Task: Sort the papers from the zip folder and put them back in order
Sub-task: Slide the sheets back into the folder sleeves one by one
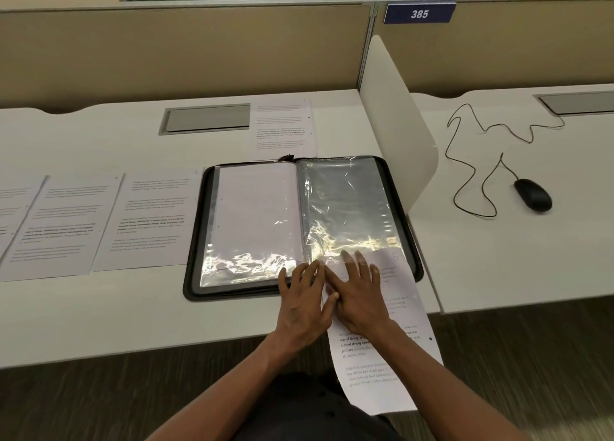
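A black zip folder point(196, 241) lies open on the white desk point(133, 314), its clear plastic sleeves facing up. The left sleeve point(255, 214) holds a white sheet. At the near edge of the right sleeve point(345, 201), a printed page marked 5 point(375, 361) hangs off the desk towards me, its top end at the sleeve's opening. My right hand point(360, 294) lies flat on this page with spread fingers, the fingertips blurred under the plastic. My left hand point(299, 297) rests beside it on the folder's near edge, fingers straight, thumb touching the page's left edge.
Several printed pages point(149, 217) lie side by side left of the folder, and one more page point(282, 128) behind it. A white divider panel point(398, 114) bounds the desk on the right. Beyond it lies a black wired mouse point(533, 195). A grey cable hatch point(207, 118) sits at the back.
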`<state>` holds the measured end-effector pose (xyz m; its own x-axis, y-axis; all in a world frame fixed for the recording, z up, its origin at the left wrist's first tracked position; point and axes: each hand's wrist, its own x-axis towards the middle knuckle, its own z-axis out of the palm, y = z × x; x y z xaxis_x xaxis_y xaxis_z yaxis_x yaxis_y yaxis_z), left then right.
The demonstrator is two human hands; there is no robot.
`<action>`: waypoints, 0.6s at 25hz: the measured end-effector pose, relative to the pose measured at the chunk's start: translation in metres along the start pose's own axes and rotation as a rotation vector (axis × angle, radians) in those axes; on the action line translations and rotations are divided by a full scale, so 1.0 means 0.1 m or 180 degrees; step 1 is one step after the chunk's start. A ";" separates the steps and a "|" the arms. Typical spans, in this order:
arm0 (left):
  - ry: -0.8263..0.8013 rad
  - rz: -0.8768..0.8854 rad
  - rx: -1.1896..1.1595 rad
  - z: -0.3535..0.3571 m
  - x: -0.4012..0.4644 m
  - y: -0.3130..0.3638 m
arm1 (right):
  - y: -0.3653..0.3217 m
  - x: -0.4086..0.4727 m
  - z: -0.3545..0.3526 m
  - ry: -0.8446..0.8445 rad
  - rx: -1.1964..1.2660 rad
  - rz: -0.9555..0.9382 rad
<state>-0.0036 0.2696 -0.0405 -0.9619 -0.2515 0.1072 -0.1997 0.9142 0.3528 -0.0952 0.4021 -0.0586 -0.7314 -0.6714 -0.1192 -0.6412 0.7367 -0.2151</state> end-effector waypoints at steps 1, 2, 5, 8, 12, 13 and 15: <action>-0.0006 0.0014 0.0015 0.01 0.00 0.00 | -0.02 0.01 -0.01 -0.0031 -0.0018 -0.0016; -0.0003 0.0030 0.0024 0.01 -0.01 0.00 | -0.04 0.01 -0.03 -0.0076 -0.0026 -0.0080; 0.0036 0.0065 -0.0041 0.05 -0.02 -0.04 | -0.08 0.02 -0.09 -0.0139 0.0195 -0.0436; 0.0088 0.0165 -0.0015 0.10 -0.04 -0.08 | -0.06 0.04 -0.10 0.0287 0.0652 -0.0128; -0.0072 0.0271 0.0152 0.15 -0.04 -0.07 | 0.07 0.06 -0.10 0.0393 0.0148 0.0085; -0.0123 0.0276 0.0199 0.15 -0.04 -0.06 | 0.10 0.08 -0.08 0.0328 0.0068 0.0056; -0.0219 0.0268 0.0254 0.14 -0.04 -0.05 | 0.12 0.11 -0.09 0.0291 0.0283 0.0147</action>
<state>-0.0014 0.2700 -0.0557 -0.9859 -0.1529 0.0684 -0.1293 0.9542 0.2698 -0.1133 0.4041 -0.0537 -0.7804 -0.6238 -0.0430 -0.5861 0.7538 -0.2971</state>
